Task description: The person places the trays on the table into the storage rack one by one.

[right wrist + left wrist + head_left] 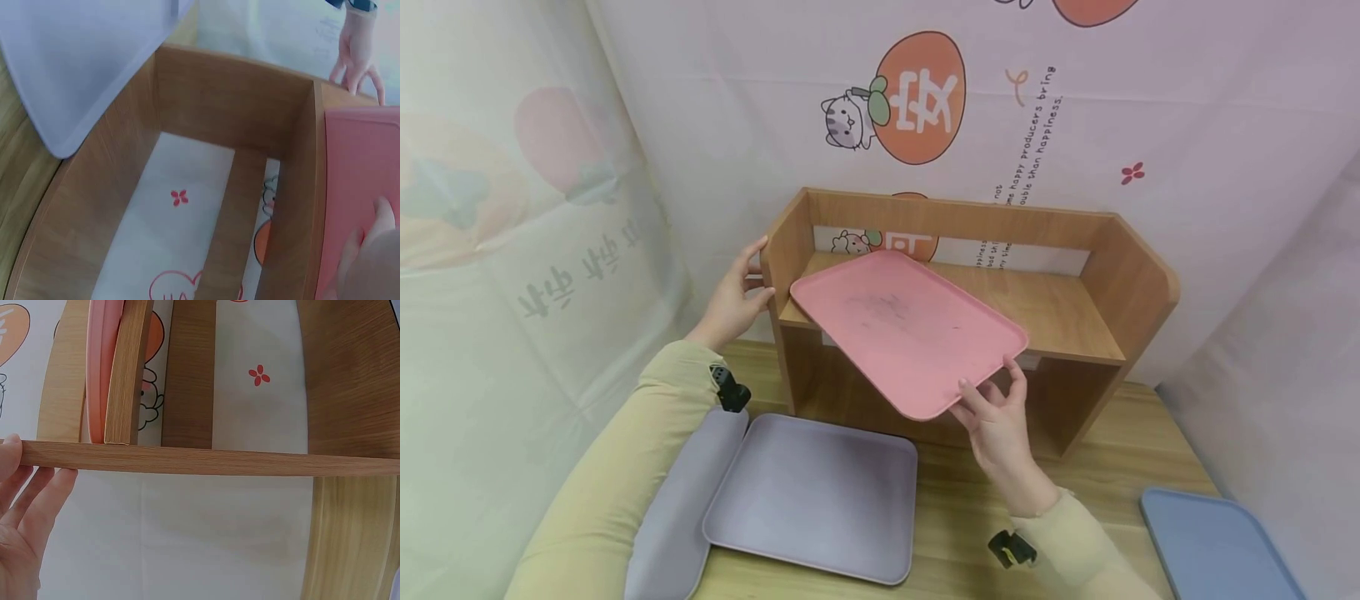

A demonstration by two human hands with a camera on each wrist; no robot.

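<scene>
In the head view a pink tray (910,333) lies tilted over the middle board of a wooden desk shelf (1060,308). Its far end rests on the board near the left side panel, while its near corner sticks out past the front edge. My right hand (996,425) pinches that near right edge, thumb on top and fingers partly hidden beneath. Against the outer face of the left side panel, my left hand (737,292) rests its fingertips. The left wrist view shows the left hand (28,515) touching the panel, with the tray's pink edge (100,375) just beyond.
A grey-purple tray (812,500) lies on the wooden table before the shelf. Another grey-purple tray (688,508) is beside it, partly behind the left sleeve. At the right stands a blue tray (1217,546). A printed cloth (737,125) hangs behind the shelf.
</scene>
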